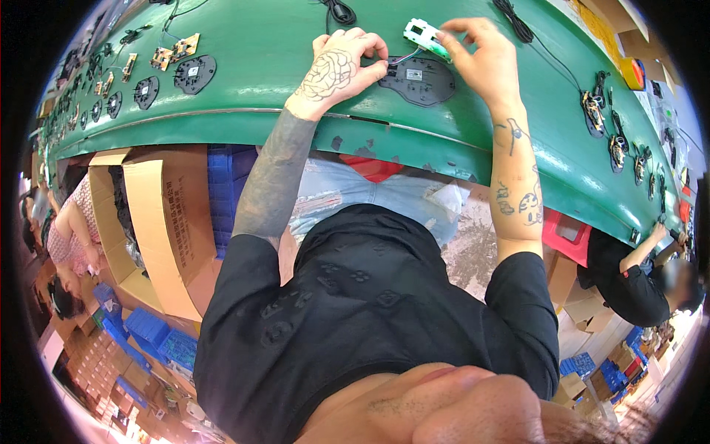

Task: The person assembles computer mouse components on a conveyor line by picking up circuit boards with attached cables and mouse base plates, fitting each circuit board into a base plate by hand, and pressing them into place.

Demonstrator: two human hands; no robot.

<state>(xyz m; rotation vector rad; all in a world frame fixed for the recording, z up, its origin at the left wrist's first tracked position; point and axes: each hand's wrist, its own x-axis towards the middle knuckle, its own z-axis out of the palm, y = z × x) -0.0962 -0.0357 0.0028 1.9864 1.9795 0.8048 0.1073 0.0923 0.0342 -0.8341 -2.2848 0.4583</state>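
Note:
My left hand (342, 68) rests on the green belt (266, 52), its fingers pinched on thin coloured wires at the left edge of a black round plastic shell (421, 81). My right hand (482, 61) holds a small white-and-green circuit board (423, 35) just above that shell, with the wires running from the board toward my left fingers. Both forearms reach up from my black shirt at the bottom of the view.
More black shells (194, 74) and small boards (174, 52) lie on the belt at left; further parts (595, 111) with black cables (518, 26) lie at right. An open cardboard box (159, 229) and blue crates (222, 189) stand below. Other workers sit at left (70, 229) and right (636, 281).

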